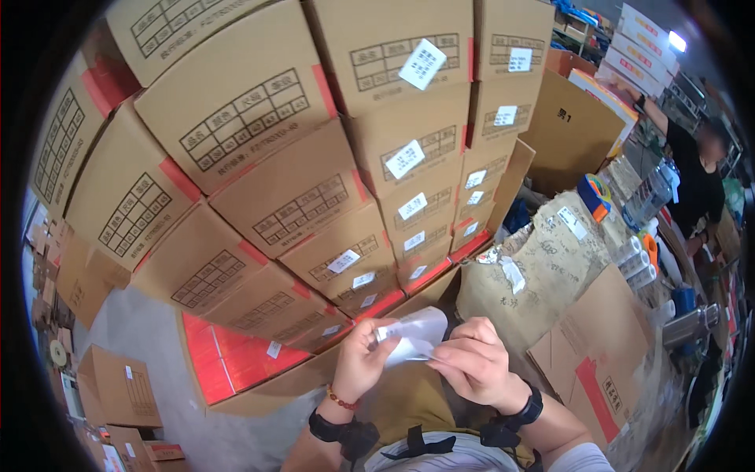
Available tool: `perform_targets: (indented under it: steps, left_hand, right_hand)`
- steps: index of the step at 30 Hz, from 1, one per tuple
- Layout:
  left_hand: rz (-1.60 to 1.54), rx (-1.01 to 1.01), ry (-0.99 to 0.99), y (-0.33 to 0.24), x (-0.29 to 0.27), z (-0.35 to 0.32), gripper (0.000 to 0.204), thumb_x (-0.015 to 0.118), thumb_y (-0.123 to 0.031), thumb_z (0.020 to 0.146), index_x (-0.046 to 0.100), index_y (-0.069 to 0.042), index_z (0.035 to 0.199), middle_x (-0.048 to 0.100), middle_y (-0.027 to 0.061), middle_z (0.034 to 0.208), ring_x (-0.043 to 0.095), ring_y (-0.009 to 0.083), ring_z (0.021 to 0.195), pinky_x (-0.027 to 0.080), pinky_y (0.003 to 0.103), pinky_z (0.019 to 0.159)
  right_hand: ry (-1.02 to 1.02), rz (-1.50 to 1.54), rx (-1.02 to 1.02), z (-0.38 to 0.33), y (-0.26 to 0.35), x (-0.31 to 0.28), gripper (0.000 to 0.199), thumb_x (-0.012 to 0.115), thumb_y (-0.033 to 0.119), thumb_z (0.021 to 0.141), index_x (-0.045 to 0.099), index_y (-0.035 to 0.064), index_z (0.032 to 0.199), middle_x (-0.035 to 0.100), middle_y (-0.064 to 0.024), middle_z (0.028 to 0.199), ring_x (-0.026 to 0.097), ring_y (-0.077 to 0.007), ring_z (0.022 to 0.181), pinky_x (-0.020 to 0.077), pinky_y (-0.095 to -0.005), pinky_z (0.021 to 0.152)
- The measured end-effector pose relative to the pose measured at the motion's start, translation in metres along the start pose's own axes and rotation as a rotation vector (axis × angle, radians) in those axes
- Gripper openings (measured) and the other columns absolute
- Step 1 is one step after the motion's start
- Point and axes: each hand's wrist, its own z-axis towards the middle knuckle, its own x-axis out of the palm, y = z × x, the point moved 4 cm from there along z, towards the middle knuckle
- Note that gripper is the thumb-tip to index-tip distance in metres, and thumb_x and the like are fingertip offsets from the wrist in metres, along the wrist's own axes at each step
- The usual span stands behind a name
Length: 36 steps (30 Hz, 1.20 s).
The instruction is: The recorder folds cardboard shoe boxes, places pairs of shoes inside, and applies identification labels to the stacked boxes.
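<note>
Between my two hands, a curled, whitish, partly see-through label sheet (417,334) is stretched above my lap. My left hand (363,358) is closed on its left end, with fingers bent round it. On the other side, the thumb and fingers of my right hand (476,363) pinch its lower right edge. What is printed on the sheet is too small and blurred to tell. Just ahead of my hands rises a tall stack of brown cardboard cartons (271,138). Many of them bear white stickers (405,159) and red tape.
Red packages (228,358) form the stack's base at left. To the right lie a worn cardboard sheet (523,275) and a flattened carton (598,346), beside tape rolls (633,259) and a clear water jug (651,193). Another person (696,177) stands at far right. Open boxes (118,385) sit on the left floor.
</note>
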Motion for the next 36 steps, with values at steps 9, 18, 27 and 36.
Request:
perform_targets:
  steps: [9,18,27,36]
  left_hand:
    - [0.225,0.096,0.110,-0.005,-0.028,-0.005,0.024,0.064,-0.010,0.087,0.060,0.000,0.108,0.068,0.0116,0.103,0.065,0.0136,0.088,0.052,0.028,0.075]
    - [0.405,0.037,-0.012,0.003,-0.020,-0.042,0.046,0.069,0.000,0.081,0.052,0.001,0.124,0.069,0.0090,0.095,0.063,0.0092,0.085,0.052,0.023,0.074]
    - [0.039,0.126,-0.081,-0.016,-0.045,-0.057,0.055,0.067,0.006,0.080,0.045,0.001,0.130,0.062,0.0159,0.115,0.061,0.0186,0.104,0.051,0.030,0.089]
    - [-0.070,0.297,-0.101,-0.073,-0.046,-0.056,0.036,0.060,-0.001,0.088,0.051,0.003,0.123,0.061,0.0097,0.114,0.058,0.0155,0.105,0.045,0.027,0.089]
  right_hand:
    - [0.057,0.163,0.067,0.024,-0.013,0.014,0.046,0.070,-0.006,0.072,0.062,0.0123,0.114,0.057,-0.0149,0.106,0.062,-0.0225,0.080,0.0523,-0.0303,0.064]
    - [-0.358,0.509,0.095,0.182,-0.027,0.043,0.039,0.073,-0.010,0.070,0.050,0.0040,0.097,0.045,-0.0117,0.107,0.065,-0.0207,0.079,0.0521,-0.0255,0.059]
    - [-0.499,0.069,-0.243,0.240,-0.007,0.008,0.044,0.078,-0.001,0.067,0.048,0.0040,0.099,0.056,-0.0080,0.083,0.054,-0.0215,0.066,0.0433,-0.0318,0.054]
    - [-0.502,-0.385,-0.377,0.315,0.042,-0.036,0.017,0.066,0.010,0.080,0.060,0.0074,0.096,0.043,-0.0181,0.116,0.039,-0.0352,0.108,0.0315,-0.0439,0.092]
